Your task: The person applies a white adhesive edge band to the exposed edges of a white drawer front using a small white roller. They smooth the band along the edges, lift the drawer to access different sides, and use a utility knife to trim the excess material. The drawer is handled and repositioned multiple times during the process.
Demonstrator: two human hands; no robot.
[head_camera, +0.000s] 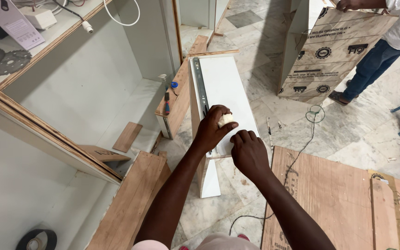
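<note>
Head view looks down on a white laminated drawer box standing on its side on the marble floor, in the middle of the scene. The left hand presses a small pale wad — cloth or sponge, I cannot tell which — against the white panel, fingers curled tight around it, just beside the metal drawer slide that runs along the panel's left edge. The right hand rests on the near end of the same panel, fingers folded, holding nothing that shows. To the left stands an open white cabinet carcass; a plywood sheet lies on the floor at the near right. Far right, another person holds a printed plywood board upright.
</note>
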